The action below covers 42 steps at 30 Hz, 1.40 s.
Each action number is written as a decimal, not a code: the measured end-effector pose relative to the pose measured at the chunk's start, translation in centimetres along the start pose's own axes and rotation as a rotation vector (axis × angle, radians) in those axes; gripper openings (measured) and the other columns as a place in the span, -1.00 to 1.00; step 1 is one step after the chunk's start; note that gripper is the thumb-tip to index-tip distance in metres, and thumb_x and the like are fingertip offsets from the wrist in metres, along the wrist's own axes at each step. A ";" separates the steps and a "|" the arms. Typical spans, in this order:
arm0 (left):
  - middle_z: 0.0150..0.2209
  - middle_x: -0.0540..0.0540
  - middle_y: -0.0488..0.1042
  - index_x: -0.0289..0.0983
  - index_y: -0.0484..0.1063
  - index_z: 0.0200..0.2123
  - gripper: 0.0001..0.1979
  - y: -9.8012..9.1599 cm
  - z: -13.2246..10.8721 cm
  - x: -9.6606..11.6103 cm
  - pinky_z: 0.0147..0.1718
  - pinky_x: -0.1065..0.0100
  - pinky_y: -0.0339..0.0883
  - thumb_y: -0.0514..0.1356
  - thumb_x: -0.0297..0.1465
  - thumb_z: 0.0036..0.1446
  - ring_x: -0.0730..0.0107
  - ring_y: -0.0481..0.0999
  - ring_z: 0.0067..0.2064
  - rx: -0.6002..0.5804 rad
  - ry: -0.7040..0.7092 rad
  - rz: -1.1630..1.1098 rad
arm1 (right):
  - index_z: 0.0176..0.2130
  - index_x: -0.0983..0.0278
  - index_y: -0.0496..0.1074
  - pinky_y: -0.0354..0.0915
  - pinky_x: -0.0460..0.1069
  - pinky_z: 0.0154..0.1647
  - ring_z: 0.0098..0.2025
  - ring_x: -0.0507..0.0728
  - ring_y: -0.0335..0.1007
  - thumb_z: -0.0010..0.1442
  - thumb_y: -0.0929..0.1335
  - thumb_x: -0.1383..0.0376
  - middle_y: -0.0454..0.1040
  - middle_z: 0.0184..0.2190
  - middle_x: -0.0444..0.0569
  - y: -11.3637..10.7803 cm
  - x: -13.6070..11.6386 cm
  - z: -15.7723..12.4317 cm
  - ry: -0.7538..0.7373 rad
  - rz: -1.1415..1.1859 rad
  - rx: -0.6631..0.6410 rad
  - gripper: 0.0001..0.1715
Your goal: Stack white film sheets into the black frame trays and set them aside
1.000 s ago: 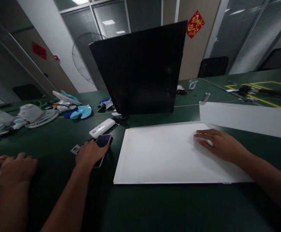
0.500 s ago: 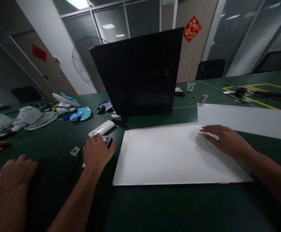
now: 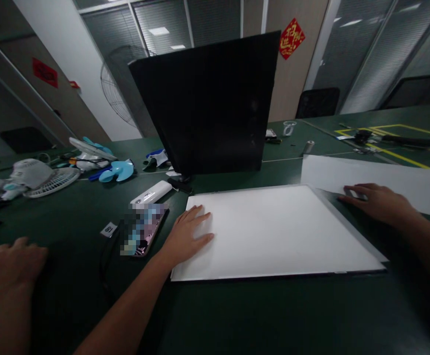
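So: left hand (image 3: 185, 237) rests on white panel (image 3: 266, 234); numbered tag (image 3: 109, 229) near phone (image 3: 146, 231).

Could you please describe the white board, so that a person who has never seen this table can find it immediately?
First find the big black panel standing on the green table. Just in front of it, a white board lies flat, with the person's left hand on its left side. Unlike the white sheet at the right, it lies entirely within the picture.

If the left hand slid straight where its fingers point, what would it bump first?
Across the flat white board, the left hand would probably meet the standing black rectangular screen first, though depth is unclear.
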<state>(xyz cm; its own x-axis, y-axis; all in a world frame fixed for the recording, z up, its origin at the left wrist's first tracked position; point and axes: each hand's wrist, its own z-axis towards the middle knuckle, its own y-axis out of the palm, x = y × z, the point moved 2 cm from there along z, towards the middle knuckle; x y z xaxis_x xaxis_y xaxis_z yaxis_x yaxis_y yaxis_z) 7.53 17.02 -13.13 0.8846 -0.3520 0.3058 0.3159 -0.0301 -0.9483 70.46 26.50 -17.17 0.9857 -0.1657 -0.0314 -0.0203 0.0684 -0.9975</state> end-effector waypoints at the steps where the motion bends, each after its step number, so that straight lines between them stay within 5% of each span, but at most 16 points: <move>1: 0.52 -0.18 0.14 -0.13 0.34 0.40 -0.33 0.0 0.0 0.0 0.48 -0.15 -0.05 0.26 -0.04 0.31 -0.03 0.07 0.54 -0.001 0.001 -0.008 | 0.35 0.07 0.42 0.31 0.42 0.20 0.29 0.54 0.29 0.25 0.02 -0.46 0.28 0.39 0.18 -0.4 -0.2 -0.2 0.005 -0.027 0.011 0.08; 6: 0.50 -0.18 0.20 -0.17 0.40 0.36 -0.36 -0.1 0.1 0.2 0.48 -0.13 -0.02 0.30 -0.08 0.28 -0.01 0.13 0.52 0.024 -0.018 -0.046 | 0.30 0.11 0.48 0.33 0.38 0.18 0.25 0.54 0.30 0.30 -0.06 -0.40 0.34 0.28 0.30 -1.0 -1.2 -0.5 -0.024 -0.060 0.043 0.09; 13: 0.48 -0.24 0.22 -0.23 0.42 0.33 -0.41 0.0 0.3 0.1 0.49 -0.13 -0.04 0.27 -0.14 0.31 0.00 0.12 0.53 0.071 -0.058 -0.049 | 0.49 0.26 0.17 0.10 0.33 0.44 0.48 0.46 0.06 0.33 -0.02 -0.37 0.06 0.51 0.25 1.3 -0.7 0.7 -0.010 0.028 -0.027 0.13; 23: 0.50 -0.24 0.17 -0.25 0.35 0.37 -0.40 -0.3 0.2 0.4 0.49 -0.15 -0.08 0.24 -0.19 0.34 -0.01 0.05 0.55 0.049 -0.077 -0.026 | 0.47 0.00 0.21 0.13 0.61 0.25 0.43 0.62 0.05 0.21 0.02 -0.51 0.13 0.49 0.14 0.6 -1.0 0.7 0.106 0.016 -0.050 0.15; 42: 0.40 -0.21 0.37 -0.27 0.43 0.31 -0.51 -0.3 0.0 -0.1 0.44 -0.03 0.15 0.09 -0.19 0.45 0.08 0.26 0.47 0.130 -0.044 -0.020 | 0.47 0.05 0.21 0.13 0.63 0.25 0.42 0.69 0.05 0.16 -0.01 -0.53 0.10 0.49 0.23 0.1 -2.5 -0.1 0.253 0.068 -0.043 0.22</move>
<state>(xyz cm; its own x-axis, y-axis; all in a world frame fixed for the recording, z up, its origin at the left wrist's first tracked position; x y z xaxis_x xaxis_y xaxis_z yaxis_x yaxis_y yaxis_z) 7.33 17.11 -12.91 0.8911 -0.3109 0.3305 0.3726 0.0857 -0.9240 68.01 26.85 -17.18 0.9089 -0.4028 -0.1077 -0.0970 0.0469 -0.9942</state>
